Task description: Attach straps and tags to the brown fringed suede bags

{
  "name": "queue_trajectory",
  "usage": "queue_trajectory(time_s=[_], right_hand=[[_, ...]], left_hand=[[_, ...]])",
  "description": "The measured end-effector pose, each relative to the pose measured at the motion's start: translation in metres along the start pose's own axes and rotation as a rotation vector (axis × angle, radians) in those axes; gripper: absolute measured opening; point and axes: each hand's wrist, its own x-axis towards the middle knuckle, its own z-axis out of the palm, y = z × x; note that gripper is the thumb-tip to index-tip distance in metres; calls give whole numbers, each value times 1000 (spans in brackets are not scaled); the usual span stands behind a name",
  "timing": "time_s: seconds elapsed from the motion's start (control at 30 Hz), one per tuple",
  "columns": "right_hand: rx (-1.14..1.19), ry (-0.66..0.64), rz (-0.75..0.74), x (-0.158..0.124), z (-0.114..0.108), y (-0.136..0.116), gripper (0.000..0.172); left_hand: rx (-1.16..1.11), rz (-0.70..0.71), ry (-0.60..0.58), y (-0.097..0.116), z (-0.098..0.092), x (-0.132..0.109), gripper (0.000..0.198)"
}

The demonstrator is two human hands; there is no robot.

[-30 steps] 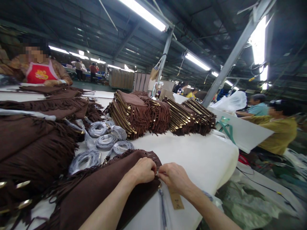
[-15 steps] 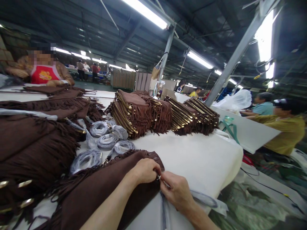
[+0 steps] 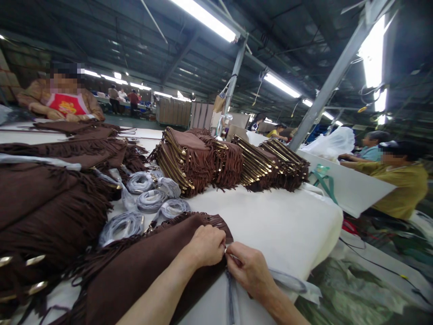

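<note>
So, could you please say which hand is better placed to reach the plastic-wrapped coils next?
Probably the left hand: it's over the brown fringed bag, nearer the plastic-wrapped coils than the right hand.

Looking out from the head here, through one single view: angled forward and down, close over both hands (image 3: 207, 246) at the near side, ranging across the table (image 3: 270, 216), wide enough to catch ceiling lights (image 3: 282, 84) on the far side.
</note>
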Motion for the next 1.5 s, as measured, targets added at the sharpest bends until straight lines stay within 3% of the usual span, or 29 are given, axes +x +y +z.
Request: queue_trajectory(time_s=[0.1, 0.27, 0.5, 0.83, 1.0, 1.23, 1.5], right_hand=[[239, -77, 139, 10, -15, -2, 16], [604, -223, 433, 32, -22, 6, 31], [701, -219, 344, 48, -8, 13, 25], [826, -224, 308, 48, -3, 13, 22], [864, -186, 336, 48, 0, 18, 23], [999, 17, 390, 46, 3, 18, 27], [1009, 107, 375, 45, 11, 21, 33]], left_hand=[[-36, -68, 82, 0, 1, 2, 22], [-133, -121, 218, -6, 0, 8, 20], [-396, -92, 321, -12, 4, 10, 15], [-528, -91, 398, -17, 7, 15, 15], [-591, -131, 319, -17, 8, 14, 13], [-586, -173, 142, -18, 11, 12, 10], [-558, -300, 182, -7, 18, 16, 17]])
